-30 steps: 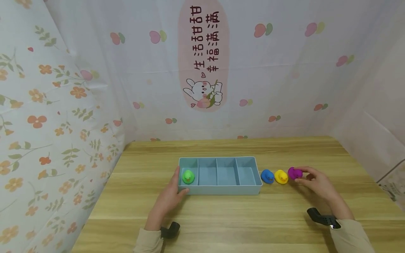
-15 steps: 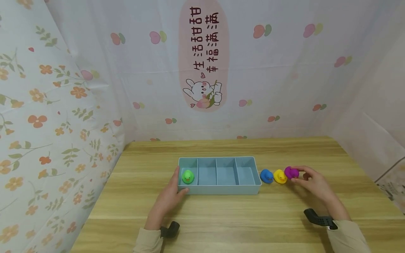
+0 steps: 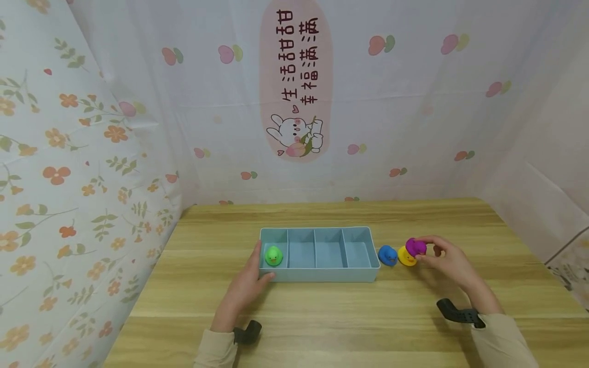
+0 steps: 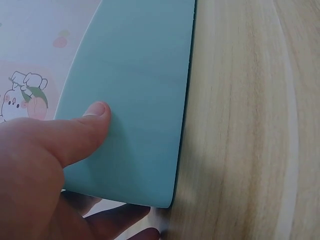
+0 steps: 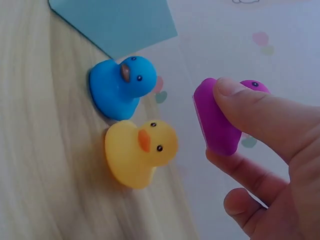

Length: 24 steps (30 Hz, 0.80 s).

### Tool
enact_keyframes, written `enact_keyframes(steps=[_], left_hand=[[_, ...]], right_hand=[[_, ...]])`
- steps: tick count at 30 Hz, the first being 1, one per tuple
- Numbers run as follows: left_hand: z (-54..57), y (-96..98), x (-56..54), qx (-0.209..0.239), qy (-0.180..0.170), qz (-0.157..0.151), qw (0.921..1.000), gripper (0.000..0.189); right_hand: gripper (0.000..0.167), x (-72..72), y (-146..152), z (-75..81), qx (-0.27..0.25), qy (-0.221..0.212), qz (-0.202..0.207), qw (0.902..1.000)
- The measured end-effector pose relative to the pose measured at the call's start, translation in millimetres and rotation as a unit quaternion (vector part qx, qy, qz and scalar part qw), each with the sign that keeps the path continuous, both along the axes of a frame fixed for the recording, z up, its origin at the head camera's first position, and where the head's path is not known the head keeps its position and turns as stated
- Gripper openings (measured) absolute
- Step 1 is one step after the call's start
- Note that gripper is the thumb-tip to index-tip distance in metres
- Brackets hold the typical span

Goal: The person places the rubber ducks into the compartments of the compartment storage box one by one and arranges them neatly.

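Note:
My right hand (image 3: 453,261) pinches a purple rubber duck (image 5: 214,117) between thumb and fingers. In the right wrist view the duck is off the table, its flat base turned toward the other ducks. Below it in the head view sits a yellow rubber duck (image 5: 131,156), partly covered by the purple one. A blue rubber duck (image 3: 388,255) stands between the yellow duck and the right end of a light-blue divided box (image 3: 317,275). My left hand (image 3: 246,286) grips the box's left end, thumb on the front wall. A green rubber duck (image 3: 273,256) sits in the leftmost compartment.
The wooden table (image 3: 322,317) runs up to a printed cloth backdrop (image 3: 405,112) behind the box. A floral cloth (image 3: 83,204) hangs along the left side. Black wrist mounts (image 3: 247,332) sit on both forearms.
My right hand has lifted the purple duck and carried it left, from beside the yellow duck to above it. The left hand and the box hold their place.

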<state>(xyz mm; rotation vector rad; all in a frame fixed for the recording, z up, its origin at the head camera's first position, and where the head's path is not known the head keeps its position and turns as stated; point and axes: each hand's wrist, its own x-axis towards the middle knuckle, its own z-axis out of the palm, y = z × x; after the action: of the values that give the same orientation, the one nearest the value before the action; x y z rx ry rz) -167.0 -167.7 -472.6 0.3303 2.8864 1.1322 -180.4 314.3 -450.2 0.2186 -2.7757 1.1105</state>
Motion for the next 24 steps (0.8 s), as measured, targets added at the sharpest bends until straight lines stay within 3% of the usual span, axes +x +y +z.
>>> enact_keyframes(steps=[14,24], left_hand=[[2.1,0.0,0.5,-0.004,-0.004,-0.001,1.0000,0.085],[3.3,1.1,0.8,0.000,-0.006,-0.001,1.0000,0.087]], right_hand=[[0.044,-13.6,-21,13.2,-0.001,-0.031,0.001,0.9995],[0.041,-18.3,-41,13.1,-0.018,-0.013,0.023,0.9995]])
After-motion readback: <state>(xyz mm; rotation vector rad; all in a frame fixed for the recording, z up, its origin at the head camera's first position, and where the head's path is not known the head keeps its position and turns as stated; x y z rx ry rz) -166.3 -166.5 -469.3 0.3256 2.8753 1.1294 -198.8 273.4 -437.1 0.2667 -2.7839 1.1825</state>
